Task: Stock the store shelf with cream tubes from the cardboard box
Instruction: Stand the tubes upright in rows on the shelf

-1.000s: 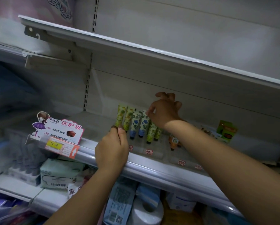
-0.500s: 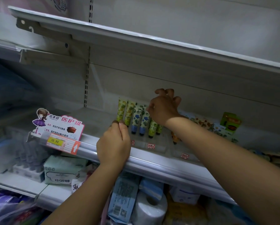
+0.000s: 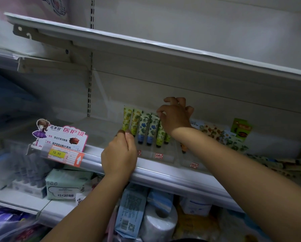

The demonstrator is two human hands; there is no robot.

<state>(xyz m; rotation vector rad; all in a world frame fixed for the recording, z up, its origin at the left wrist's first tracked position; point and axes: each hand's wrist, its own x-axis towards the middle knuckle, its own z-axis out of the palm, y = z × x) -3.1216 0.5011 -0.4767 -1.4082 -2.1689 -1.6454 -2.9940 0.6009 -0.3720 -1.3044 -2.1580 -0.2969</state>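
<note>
The step in hand looks like squaring up a row of cream tubes (image 3: 142, 127) standing cap-down on the store shelf (image 3: 163, 173); doing it well probably means nudging each tube lightly at its crimped top so the row does not topple, with the other hand steadying the end of the row. The right hand (image 3: 175, 116) sits at the right end of the row, thumb and forefinger pinched on the top edge of a blue-flowered tube, the other fingers curled loosely above. The left hand (image 3: 119, 156) is at the row's left front, fingers closed at the base of the yellow tubes; whether it grips one I cannot tell. More tubes lie flat further right of the row. The cardboard box is not in view.
</note>
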